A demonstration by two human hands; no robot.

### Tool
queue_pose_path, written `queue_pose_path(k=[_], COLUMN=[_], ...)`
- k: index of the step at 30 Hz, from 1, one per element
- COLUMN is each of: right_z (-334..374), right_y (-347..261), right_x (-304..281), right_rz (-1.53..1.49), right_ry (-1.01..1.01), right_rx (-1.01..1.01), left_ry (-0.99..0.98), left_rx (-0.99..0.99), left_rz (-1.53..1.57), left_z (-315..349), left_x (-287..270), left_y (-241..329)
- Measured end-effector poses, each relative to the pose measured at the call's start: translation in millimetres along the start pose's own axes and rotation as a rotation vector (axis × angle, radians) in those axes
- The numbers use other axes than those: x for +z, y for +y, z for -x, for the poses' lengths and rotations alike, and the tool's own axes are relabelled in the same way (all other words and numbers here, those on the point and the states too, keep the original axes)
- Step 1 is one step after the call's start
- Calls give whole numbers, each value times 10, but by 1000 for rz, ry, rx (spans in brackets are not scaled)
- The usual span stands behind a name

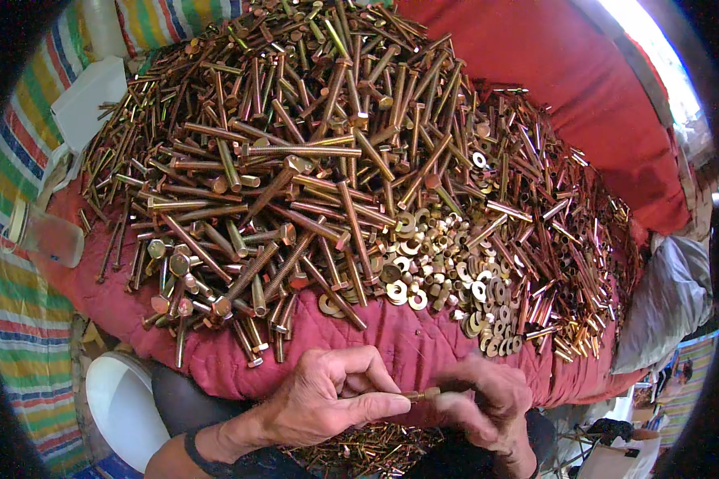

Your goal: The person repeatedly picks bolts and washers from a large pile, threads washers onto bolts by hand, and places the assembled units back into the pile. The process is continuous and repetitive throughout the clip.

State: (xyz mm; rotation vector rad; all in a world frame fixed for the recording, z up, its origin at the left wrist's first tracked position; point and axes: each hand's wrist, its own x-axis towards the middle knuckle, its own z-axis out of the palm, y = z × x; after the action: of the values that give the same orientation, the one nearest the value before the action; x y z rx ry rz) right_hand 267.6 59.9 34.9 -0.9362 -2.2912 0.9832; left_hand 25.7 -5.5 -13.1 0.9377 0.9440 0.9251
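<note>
My left hand [327, 399] pinches a brass-coloured bolt [416, 395] between thumb and forefinger. Only a short length of it shows, pointing right. At its far end my right hand [487, 399] is smeared by motion, so its grip is unclear. Just beyond both hands, loose nuts [435, 239] and flat washers [499, 315] lie on a red padded cloth [375, 335]. Behind and left of them rises a big heap of long hex-head bolts [295, 152]. Many thin metal sleeves or tubes [571, 231] are piled to the right.
A clear plastic jar [48, 234] lies at the left by a striped sheet [24, 295]. A white tub [124, 403] stands lower left. More small metal pieces [359, 451] lie below my hands, between my legs. A grey plastic bag [667, 295] hangs at the right.
</note>
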Motion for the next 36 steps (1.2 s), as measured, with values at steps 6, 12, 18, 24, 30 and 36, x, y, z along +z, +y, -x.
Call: queue_pose_path(k=[6, 12, 18, 24, 30, 36], right_z=[5, 10, 4, -79, -16, -110], right_y=[-11, 30, 111, 632, 847, 957], right_x=[6, 69, -219, -656, -660, -620], right_rz=[73, -12, -24, 588, 946, 965], right_ry=[-106, -53, 35, 445, 269, 242], right_rx=[-62, -102, 11, 320, 472, 438], left_ry=[-15, -22, -44, 364, 423, 437], left_rx=[17, -93, 370, 859, 739, 757], left_rz=[37, 134, -491, -1392, -1660, -1551], left_z=[-14, 5, -29, -110, -188, -205], left_x=[4, 11, 50, -215, -307, -345], left_y=[-9, 39, 72, 132, 38, 31])
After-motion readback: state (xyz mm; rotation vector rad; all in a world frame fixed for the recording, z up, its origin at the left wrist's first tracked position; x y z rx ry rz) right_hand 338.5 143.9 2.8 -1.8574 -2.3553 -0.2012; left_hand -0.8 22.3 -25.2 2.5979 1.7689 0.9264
